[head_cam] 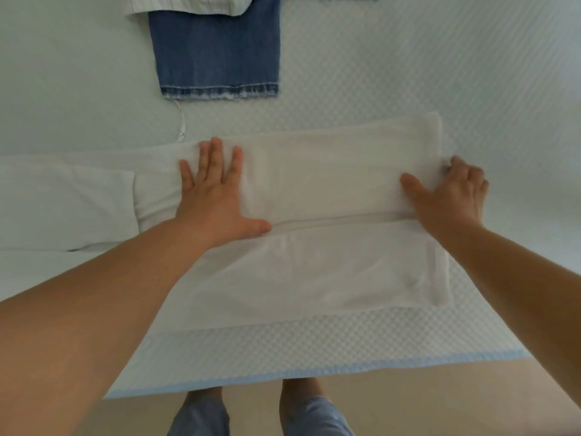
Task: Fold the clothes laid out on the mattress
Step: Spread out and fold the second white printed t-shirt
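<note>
The white garment [330,221] lay near the front edge of the mattress [471,89], just ahead of the person, with its long axis running left to right across the bed, parallel to the blue-trimmed edge. It had been folded lengthwise into a long band, and a seam or fold line ran along that same axis through the middle of it, dividing a far strip from a near strip. Its right end finished squarely, short of the mattress's right side; its left end ran on under the left forearm toward more white cloth [63,199] lying flat at the left, and I could not tell whether that was part of the same piece. The left hand [217,196] rested palm down on the far strip, fingers straight and spread and pointing away from the person, thumb stretched out along the centre line. The right hand [452,190] sat at the right end of the far strip, thumb laid flat on the fabric and fingers curled over the end edge, gripping it. The two hands were well apart, one toward each end of the band. Farther up the bed, a blue denim leg [217,48] pointed its frayed hem toward the person, its length running crosswise to the white garment's, and a striped pale cloth [188,4] overlapped its top.
</note>
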Tool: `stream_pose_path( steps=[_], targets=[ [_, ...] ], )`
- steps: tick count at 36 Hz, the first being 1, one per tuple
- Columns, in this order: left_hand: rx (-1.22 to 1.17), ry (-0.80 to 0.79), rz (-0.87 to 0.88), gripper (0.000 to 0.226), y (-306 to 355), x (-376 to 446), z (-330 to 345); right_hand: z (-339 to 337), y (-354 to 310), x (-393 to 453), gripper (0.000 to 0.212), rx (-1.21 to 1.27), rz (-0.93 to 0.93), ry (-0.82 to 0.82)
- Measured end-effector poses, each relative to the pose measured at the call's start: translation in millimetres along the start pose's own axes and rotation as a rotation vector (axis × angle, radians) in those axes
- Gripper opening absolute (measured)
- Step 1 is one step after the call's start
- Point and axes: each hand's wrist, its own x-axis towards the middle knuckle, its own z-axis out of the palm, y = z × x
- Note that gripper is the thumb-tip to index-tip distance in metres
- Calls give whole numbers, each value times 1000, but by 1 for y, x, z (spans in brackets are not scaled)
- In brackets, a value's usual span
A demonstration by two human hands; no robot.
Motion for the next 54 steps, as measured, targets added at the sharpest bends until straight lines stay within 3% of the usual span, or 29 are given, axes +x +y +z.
stream_pose_path(
  steps=[4,8,13,16,20,28,34,37,40,44,47,49,51,54],
  targets=[
    [-75,53,164,105,16,-13,8,-5,8,-4,72,52,148,-83],
    [-62,3,104,96,24,-15,13,-6,5,-4,69,41,218,-122],
    [-98,-63,58,94,32,-11,3,0,5,-16,56,-27,134,-41],
    [-307,69,37,70,33,-17,-10,-3,12,-20,42,37,55,-17],
    [-487,294,-23,45,32,-38,-17,-13,11,-24,40,104,-35,-31],
    [-688,405,-190,16,6,-95,-16,-36,-38,-53,20,244,-146,-15],
    [-891,331,-357,11,-43,-116,-13,-37,-111,-110,32,235,-253,-40],
    [-1239,253,-516,17,-70,-116,-20,-24,-157,-143,32,230,-325,-28],
    [-1578,51,-642,17,-100,-117,-29,6,-207,-175,28,186,-351,-45],
    [-1810,-270,-664,44,-142,-112,-28,66,-269,-211,25,187,-370,-188],
    [-1896,-447,-584,60,-161,-106,-21,112,-302,-235,40,128,-323,-372],
    [-1957,-498,-502,61,-167,-104,-18,129,-312,-252,45,44,-387,-418],
    [-1942,-468,-507,58,-167,-100,-16,129,-310,-266,40,-4,-488,-365],
    [-1720,-354,-559,45,-159,-95,-17,115,-286,-277,31,56,-601,-164]
  ],
)
